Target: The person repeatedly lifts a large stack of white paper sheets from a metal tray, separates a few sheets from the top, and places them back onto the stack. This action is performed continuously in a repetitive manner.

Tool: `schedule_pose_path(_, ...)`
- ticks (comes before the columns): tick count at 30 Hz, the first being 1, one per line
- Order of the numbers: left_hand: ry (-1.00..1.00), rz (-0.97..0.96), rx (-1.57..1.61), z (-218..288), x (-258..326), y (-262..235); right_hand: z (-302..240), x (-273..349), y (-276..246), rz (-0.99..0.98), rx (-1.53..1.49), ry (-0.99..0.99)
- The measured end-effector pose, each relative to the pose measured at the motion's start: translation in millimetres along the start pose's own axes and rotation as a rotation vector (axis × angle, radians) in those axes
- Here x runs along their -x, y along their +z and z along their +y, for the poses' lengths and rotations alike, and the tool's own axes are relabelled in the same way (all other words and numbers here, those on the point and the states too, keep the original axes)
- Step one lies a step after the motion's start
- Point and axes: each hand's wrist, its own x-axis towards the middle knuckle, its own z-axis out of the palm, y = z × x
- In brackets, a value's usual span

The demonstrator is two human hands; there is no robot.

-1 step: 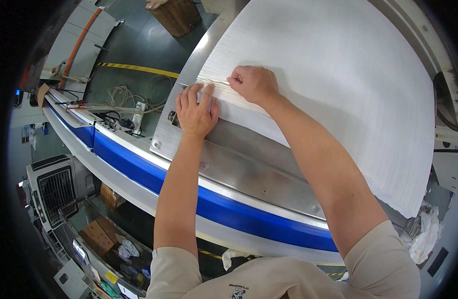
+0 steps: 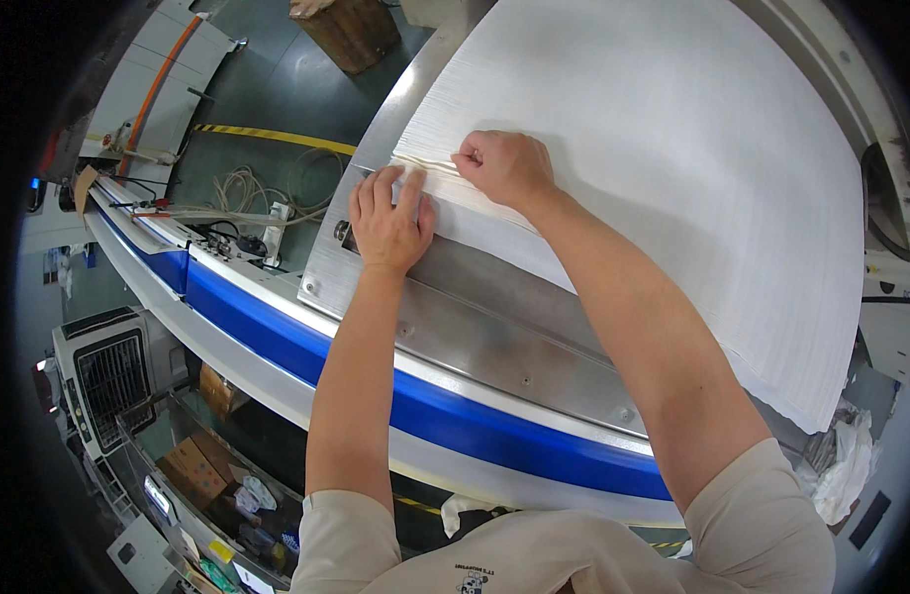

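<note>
A broad stack of thin white sheets lies on a metal plate; whether it is paper or cloth I cannot tell. Along its near left corner the layered edges fan apart and look slightly cream. My left hand rests at that corner, its fingers spread and their tips touching the layer edges. To the right, my right hand is on top of the stack near the same edge, fingers curled in and thumb pressed to them. What it pinches, if anything, is hidden.
A blue and white rail curves along the near side of the metal plate. Cables and a wooden block are on the floor at the far left. At lower left stands a cart with a cardboard box. White crumpled plastic hangs at right.
</note>
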Motion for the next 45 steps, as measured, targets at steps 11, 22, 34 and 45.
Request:
schedule_pose_path(11,0.189,-0.050,0.054,-17,6,-29,-12,5,-10,-0.057,-0.108,0.021)
schedule_pose_path(22,0.290,-0.952,-0.225,5,-54,-63,77,252,-132,-0.148,0.289,0.523)
schedule_pose_path(34,0.525,-0.794,-0.502,-82,-34,9,321,539,-379,-0.126,0.728,1.001)
schedule_pose_path(45,0.278,-1.072,-0.606,-64,-31,46,452,705,-528,-0.677,0.908,1.135)
